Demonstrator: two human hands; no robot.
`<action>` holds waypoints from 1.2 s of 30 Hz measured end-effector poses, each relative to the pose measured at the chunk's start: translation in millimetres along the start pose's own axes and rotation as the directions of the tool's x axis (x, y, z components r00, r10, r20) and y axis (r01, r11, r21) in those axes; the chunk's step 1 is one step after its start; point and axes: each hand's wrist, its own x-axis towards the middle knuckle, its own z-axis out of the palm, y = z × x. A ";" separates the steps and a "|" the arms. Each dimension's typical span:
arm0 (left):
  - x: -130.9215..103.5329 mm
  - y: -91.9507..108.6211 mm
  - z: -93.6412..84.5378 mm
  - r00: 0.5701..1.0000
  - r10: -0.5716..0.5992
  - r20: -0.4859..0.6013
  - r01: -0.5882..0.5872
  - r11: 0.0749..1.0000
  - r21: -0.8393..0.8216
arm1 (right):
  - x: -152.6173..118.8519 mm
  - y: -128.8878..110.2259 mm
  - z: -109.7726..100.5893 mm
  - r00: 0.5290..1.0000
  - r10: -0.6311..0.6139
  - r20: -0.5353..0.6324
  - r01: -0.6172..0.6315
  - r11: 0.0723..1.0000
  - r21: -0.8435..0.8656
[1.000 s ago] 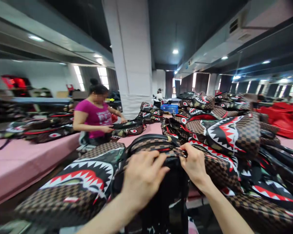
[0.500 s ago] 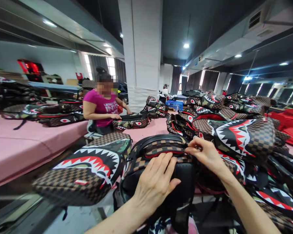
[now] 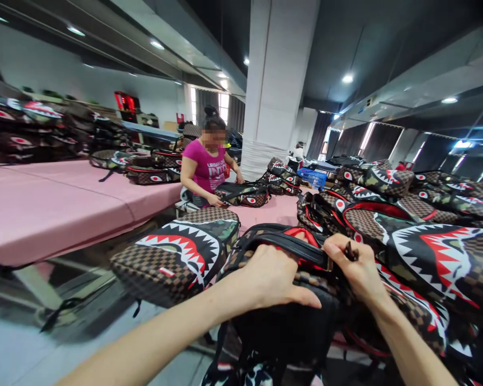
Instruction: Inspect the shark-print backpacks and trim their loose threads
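A backpack [image 3: 282, 321] with brown checks, black panels and a red lining stands in front of me, its top opening parted. My left hand [image 3: 276, 276] is hooked over the near edge of that opening, fingers inside and mostly hidden, thumb stretched out along the black back panel. At the right end of the opening, my right hand [image 3: 352, 262] pinches the bag's edge by the zipper, its fingers curled; a small dark brown tab shows between them. Exactly what the fingertips grip is hidden. Left of the bag lies another checked backpack [image 3: 177, 254] with a shark-mouth print.
More shark-print backpacks [image 3: 438, 252] are piled at the right. Across the pink table [image 3: 56, 198], a person in a magenta shirt [image 3: 209, 166] handles another backpack [image 3: 245, 194]. A blue crate [image 3: 312, 177] stands behind, near a white pillar [image 3: 279, 80].
My left hand has gone from lying flat on the bag to hooking into its opening, which now gapes wider and shows red lining. The view has turned left.
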 end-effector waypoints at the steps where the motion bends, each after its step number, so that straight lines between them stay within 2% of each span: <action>1: -1.5 1.1 0.5 1.000 0.000 0.030 0.000 1.000 -0.008 | 9.1 0.0 -2.7 0.998 -0.007 0.069 0.009 1.000 -0.017; 3: -6.1 5.5 3.5 0.998 -0.018 0.067 0.019 1.000 -0.003 | 32.0 -0.7 -3.8 0.973 -0.030 0.229 0.039 0.999 -0.037; 4: -8.7 7.7 5.4 0.998 -0.023 0.065 0.023 1.000 0.001 | 43.4 -1.9 -1.5 0.941 -0.043 0.335 0.062 0.997 -0.044; 6: -13.3 10.1 9.0 1.000 -0.014 0.024 0.014 1.000 0.003 | 61.3 -5.9 8.3 0.844 -0.057 0.534 0.096 0.994 -0.044; 7: -15.0 10.3 10.7 1.000 -0.009 -0.002 0.009 1.000 0.007 | 66.9 -8.2 15.1 0.800 -0.056 0.598 0.099 0.994 -0.039; 8: -16.2 9.9 12.7 1.000 -0.002 -0.021 0.002 1.000 0.013 | 70.3 -10.1 22.4 0.776 -0.060 0.628 0.104 0.994 -0.034; 9: -17.2 9.3 15.1 0.999 0.003 -0.039 -0.002 1.000 0.021 | 72.0 -11.2 29.5 0.773 -0.068 0.631 0.114 0.993 -0.032; 11: -19.0 9.0 21.7 0.997 0.017 -0.069 -0.014 0.999 0.038 | 72.4 -9.7 42.0 0.814 -0.068 0.576 0.131 0.989 -0.070; 13: -23.0 11.4 29.9 0.988 0.058 -0.146 -0.049 0.996 0.070 | 73.0 -3.2 50.5 0.859 -0.045 0.511 0.147 0.976 -0.161; 16: -36.8 17.2 37.1 0.929 0.127 -0.347 -0.089 0.988 0.125 | 78.4 9.9 55.7 0.890 0.004 0.456 0.130 0.956 -0.262; 19: -53.3 8.4 26.5 0.872 0.163 -0.461 -0.150 0.987 0.066 | 85.5 17.1 55.1 0.884 0.038 0.465 0.080 0.970 -0.231; 20: -56.0 -0.6 19.1 0.862 0.128 -0.491 -0.149 0.989 -0.004 | 87.1 17.3 54.6 0.878 0.050 0.476 0.060 0.976 -0.211; 22: -53.2 -27.1 2.8 0.840 -0.098 -0.534 -0.024 0.976 -0.217 | 88.4 15.2 54.0 0.868 0.070 0.492 0.025 0.983 -0.184; 23: -47.6 -42.6 -4.2 0.817 -0.278 -0.505 0.102 0.932 -0.348 | 88.2 13.3 54.1 0.867 0.080 0.492 0.011 0.984 -0.180; 24: -39.6 -58.2 -9.5 0.796 -0.435 -0.422 0.229 0.860 -0.455 | 87.7 11.4 54.3 0.869 0.086 0.488 0.001 0.984 -0.177; 25: -30.0 -72.6 -12.9 0.828 -0.486 -0.280 0.289 0.797 -0.530 | 87.1 9.7 54.6 0.872 0.088 0.482 -0.003 0.985 -0.174; 27: -9.8 -94.0 -14.3 0.918 -0.397 -0.013 0.307 0.728 -0.613 | 85.6 7.9 54.9 0.873 0.089 0.480 -0.004 0.985 -0.174; 29: 7.0 -103.5 -12.1 0.965 -0.222 0.138 0.259 0.735 -0.627 | 84.5 8.8 54.6 0.870 0.096 0.484 -0.008 0.983 -0.181; 31: 17.7 -103.4 -10.1 0.973 -0.083 0.214 0.199 0.773 -0.602 | 83.8 11.6 54.4 0.874 0.114 0.472 -0.018 0.979 -0.203; 33: 23.2 -98.8 -8.9 0.968 -0.022 0.248 0.169 0.790 -0.589 | 84.2 14.2 54.2 0.885 0.107 0.452 -0.019 0.981 -0.195; 34: 24.8 -96.4 -8.1 0.966 -0.045 0.256 0.195 0.777 -0.599 | 84.9 14.9 53.7 0.889 0.100 0.446 -0.021 0.983 -0.180; 36: 27.0 -92.9 -4.7 0.946 -0.179 0.269 0.315 0.696 -0.645 | 87.5 14.3 49.8 0.887 0.098 0.451 -0.031 0.988 -0.154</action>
